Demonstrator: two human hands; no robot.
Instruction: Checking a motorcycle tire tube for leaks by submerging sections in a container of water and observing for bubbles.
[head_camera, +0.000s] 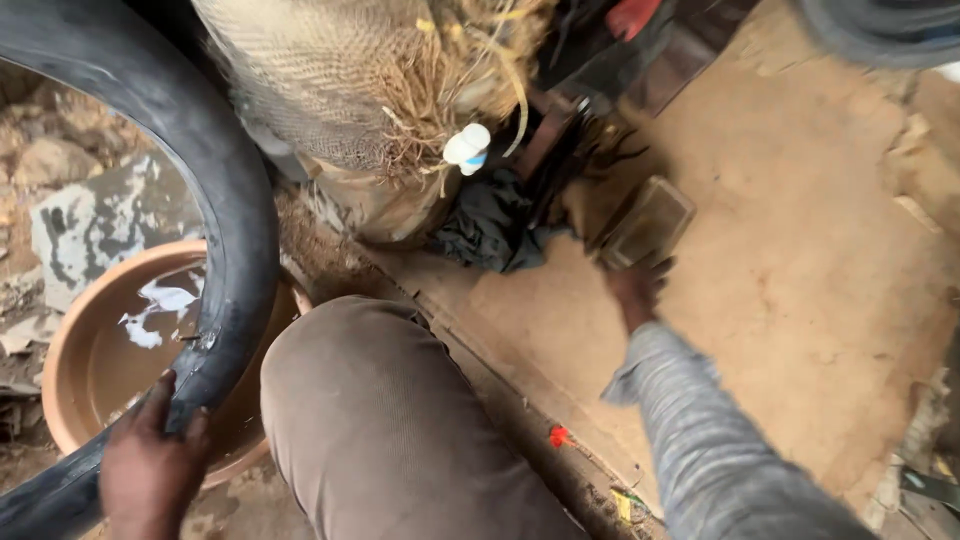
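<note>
While a black inner tube (215, 180) is gripped at seven o'clock by the left hand (150, 465), fingers clamped on its rubber, the tube is seen arching over a brown basin (75, 345) of water at nine o'clock. Between the arms a bent knee (370, 410) is seen. Farther off, at two o'clock, a blurred rectangular block (645, 222) is touched by the right hand (635, 285); whether its fingers are closed cannot be told.
</note>
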